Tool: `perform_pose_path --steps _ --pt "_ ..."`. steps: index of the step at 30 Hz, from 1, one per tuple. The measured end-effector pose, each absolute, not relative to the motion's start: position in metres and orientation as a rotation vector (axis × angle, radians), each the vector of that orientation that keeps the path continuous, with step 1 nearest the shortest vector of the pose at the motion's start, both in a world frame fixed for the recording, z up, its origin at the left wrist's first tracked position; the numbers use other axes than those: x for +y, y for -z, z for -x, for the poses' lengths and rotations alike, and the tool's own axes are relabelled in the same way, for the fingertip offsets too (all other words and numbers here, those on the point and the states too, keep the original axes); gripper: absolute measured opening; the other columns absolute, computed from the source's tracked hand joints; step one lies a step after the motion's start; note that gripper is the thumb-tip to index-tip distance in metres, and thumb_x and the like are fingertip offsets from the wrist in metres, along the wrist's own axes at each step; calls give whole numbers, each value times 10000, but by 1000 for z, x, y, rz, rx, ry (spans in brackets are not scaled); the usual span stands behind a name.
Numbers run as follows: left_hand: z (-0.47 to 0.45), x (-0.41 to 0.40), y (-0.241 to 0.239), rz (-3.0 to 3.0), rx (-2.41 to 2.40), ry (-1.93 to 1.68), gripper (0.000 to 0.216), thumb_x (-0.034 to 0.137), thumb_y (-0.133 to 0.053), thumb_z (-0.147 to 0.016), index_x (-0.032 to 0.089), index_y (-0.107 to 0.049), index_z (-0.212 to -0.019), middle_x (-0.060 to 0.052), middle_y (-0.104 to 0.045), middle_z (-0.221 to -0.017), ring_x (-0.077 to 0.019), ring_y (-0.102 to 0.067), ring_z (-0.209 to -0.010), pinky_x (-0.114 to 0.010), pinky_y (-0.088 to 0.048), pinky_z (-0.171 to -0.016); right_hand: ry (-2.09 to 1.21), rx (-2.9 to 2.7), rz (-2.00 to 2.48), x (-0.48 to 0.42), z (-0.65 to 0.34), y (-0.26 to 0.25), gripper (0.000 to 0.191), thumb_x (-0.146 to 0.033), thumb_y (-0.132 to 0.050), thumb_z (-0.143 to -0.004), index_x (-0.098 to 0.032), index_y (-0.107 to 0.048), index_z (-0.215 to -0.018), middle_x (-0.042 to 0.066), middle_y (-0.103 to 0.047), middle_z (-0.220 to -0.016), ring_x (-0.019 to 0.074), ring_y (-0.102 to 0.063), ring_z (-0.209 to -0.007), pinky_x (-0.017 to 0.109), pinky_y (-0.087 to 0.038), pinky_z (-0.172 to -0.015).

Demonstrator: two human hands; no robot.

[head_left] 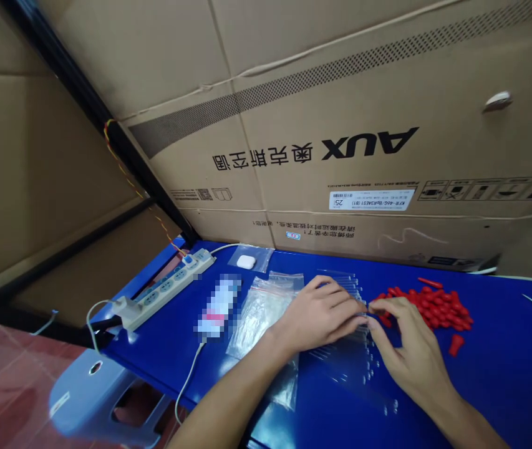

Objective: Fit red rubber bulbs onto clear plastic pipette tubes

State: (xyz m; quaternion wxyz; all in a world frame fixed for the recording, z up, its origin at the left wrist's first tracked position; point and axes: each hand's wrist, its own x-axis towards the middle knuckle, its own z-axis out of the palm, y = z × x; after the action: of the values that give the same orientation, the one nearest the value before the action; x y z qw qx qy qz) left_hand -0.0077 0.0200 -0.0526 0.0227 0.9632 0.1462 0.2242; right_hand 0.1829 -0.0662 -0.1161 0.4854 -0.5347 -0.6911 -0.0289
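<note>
My left hand (324,315) lies over a row of thin clear glass dropper tubes (365,371), its fingers closed and its fingertips pinching the end of one tube. Facing it from the right, my right hand (408,349) has thumb and forefinger closed at that same tube end. What sits between these right fingertips is too small and covered to make out. Just beyond my right hand is a heap of red rubber dropper bulbs (441,308). One loose red bulb (456,344) lies nearer to me, apart from the heap.
Clear zip bags (261,318) lie left of the tubes. Further left are a blurred-out phone (219,308) on a cable and a white power strip (167,290). A white earbud case (246,262) sits at the back. A cardboard wall (294,187) borders the blue table (331,418).
</note>
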Motion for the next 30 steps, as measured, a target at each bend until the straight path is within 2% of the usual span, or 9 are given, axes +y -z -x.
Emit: perform_pose_path --steps 6,10,17,20,24,30 --pt "10 19 52 -2859 401 -754 318 444 -492 -1076 185 -675 -1058 -27 -775 -1068 -130 -691 -954 -299 -486 -945 58 -1609 1289 -63 -188 120 152 -341 -646 -979 -235 -581 -1065 67 -663 -964 254 -642 -893 398 -502 -796" --pt "12 19 48 -2762 395 -747 257 406 -508 -1075 194 -653 -1049 -13 -766 -1019 -129 -686 -947 -297 -478 -941 111 -1633 1260 -62 -190 117 137 -320 -669 -970 -238 -581 -1035 61 -668 -934 254 -639 -872 401 -490 -782" --pt "15 18 45 -2602 396 -639 239 406 -544 -1055 181 -609 -1008 -35 -729 -1003 -164 -667 -937 -304 -485 -893 243 -1680 1179 -60 -194 106 234 -329 -774 -905 -249 -581 -1011 37 -680 -869 247 -637 -810 411 -476 -779" --pt "15 17 45 -2551 396 -598 245 402 -502 -1069 184 -595 -1007 -54 -713 -1010 -178 -653 -935 -319 -490 -894 240 -1672 1188 -60 -195 103 226 -328 -780 -897 -251 -584 -980 29 -669 -836 243 -631 -789 406 -475 -762" --pt "18 13 40 -2454 344 -546 248 394 -457 -1080 188 -569 -1000 -68 -678 -1007 -186 -623 -947 -322 -484 -889 71 -1619 1177 -62 -193 104 256 -377 -792 -881 -257 -586 -974 30 -659 -864 238 -635 -805 401 -504 -767" --pt "16 5 36 -2172 214 -585 262 430 -491 -1059 188 -507 -957 -38 -611 -912 -143 -554 -821 -291 -484 -797 -267 -1496 1106 -63 -187 102 415 -508 -810 -840 -263 -561 -1063 38 -641 -941 216 -660 -826 379 -572 -781"
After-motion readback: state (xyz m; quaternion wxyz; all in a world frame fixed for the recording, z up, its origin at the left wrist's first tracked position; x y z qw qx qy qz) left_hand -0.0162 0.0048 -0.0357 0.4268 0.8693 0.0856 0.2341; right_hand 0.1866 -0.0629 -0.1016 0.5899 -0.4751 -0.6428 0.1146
